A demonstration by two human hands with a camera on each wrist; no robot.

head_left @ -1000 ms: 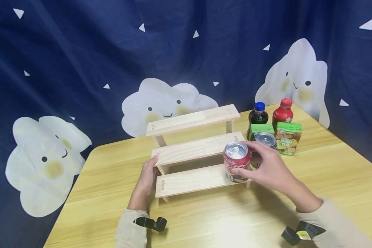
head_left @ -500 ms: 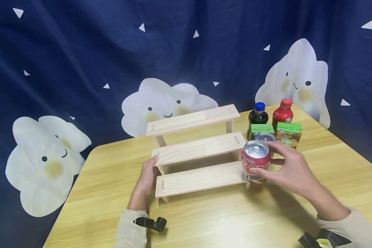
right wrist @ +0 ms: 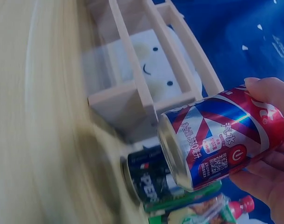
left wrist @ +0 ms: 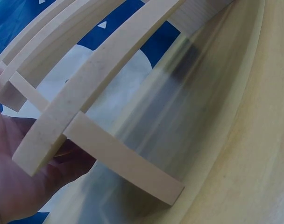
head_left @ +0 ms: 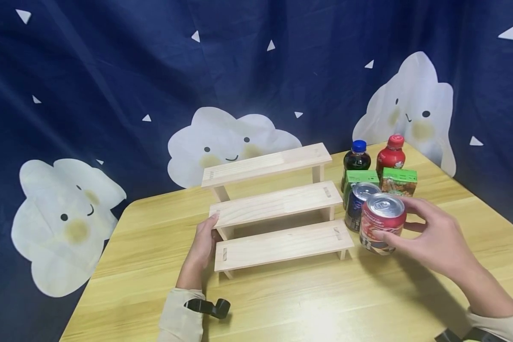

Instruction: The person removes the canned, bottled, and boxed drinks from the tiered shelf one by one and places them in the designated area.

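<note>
A red soda can [head_left: 382, 225] with a silver top is upright in my right hand [head_left: 440, 237], thumb on one side and fingers on the other. Its base [right wrist: 173, 154] shows in the right wrist view, apart from the table. Directly behind it stands a dark blue can [head_left: 356, 209], partly hidden. My left hand [head_left: 203, 244] grips the left end of a three-tier wooden step shelf [head_left: 278, 206], thumb at the middle step. In the left wrist view its fingers [left wrist: 69, 163] reach behind the front step's end [left wrist: 34, 149].
Behind the cans stand two green-topped boxes [head_left: 362, 176], a dark bottle with a blue cap [head_left: 357, 156] and a red bottle [head_left: 391, 154]. A navy curtain [head_left: 239, 61] with cloud faces hangs behind the wooden table [head_left: 273, 304].
My right hand has carried the red can rightward, from over the front step's right end to beside the shelf, in front of the dark can. The left hand and shelf stay put.
</note>
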